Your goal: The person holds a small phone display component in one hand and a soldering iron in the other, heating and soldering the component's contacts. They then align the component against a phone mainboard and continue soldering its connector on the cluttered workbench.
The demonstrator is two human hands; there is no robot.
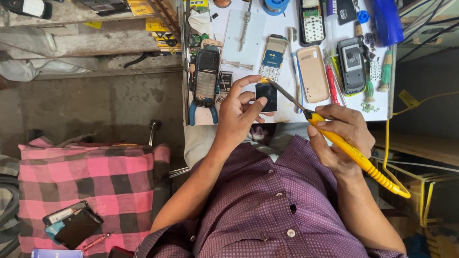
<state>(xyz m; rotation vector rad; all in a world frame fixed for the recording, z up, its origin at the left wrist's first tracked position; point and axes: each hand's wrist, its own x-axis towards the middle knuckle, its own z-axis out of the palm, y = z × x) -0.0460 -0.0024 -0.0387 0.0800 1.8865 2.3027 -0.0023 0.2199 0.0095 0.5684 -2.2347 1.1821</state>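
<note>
Fingers of the left hand (239, 111) are partly curled around a small dark phone screen module (266, 96), pinching it between thumb and fingertips just above the near edge of the white worktable (282, 112). The index finger is stretched out along the module's top edge, so the hand is neither fully shut nor spread flat. The right hand (342, 134) is clenched around the yellow handle of a soldering iron (351, 153), held like a pen, and the iron's thin metal tip (282, 91) reaches up and left to the module's top right corner. Whether the tip actually touches the yellow strip there cannot be told.

Beyond the hands, the worktable holds a dismantled dark phone frame (206, 79), blue-handled pliers (201, 112) lying partly under it, a beige phone back cover (313, 74), a grey phone body (352, 65), a blue circuit board with keypad (273, 57) and a red-handled tool (332, 86).

The iron's yellow cord (389, 157) loops off to the right, where its end is lost among clutter. Parts at the table's far edge are cut off by the frame. At lower left a pink checked cloth (95, 186) carries more phone parts (71, 224), too small to tell apart.
</note>
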